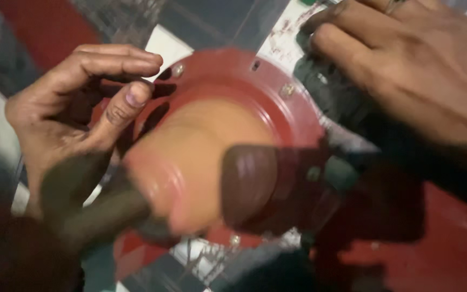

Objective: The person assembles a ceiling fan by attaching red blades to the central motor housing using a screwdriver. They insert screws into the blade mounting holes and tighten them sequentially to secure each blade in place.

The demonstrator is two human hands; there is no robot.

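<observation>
- Red round plate (290,116) with small bolts on its rim sits in the middle, on a tiled floor (201,259).
- Orange dome (190,162) bulges up from the plate, blurry.
- Brown knob (249,184) sticks out beside the dome.
- Left hand (66,124) curls at the plate's left edge, fingers (125,105) bent together and touching the rim.
- Right hand (412,70) rests at the top right on a dark cloth (331,92), fingers close together. I cannot tell if it grips the cloth.

red disc (290,116) on patterned floor (201,21)
</observation>
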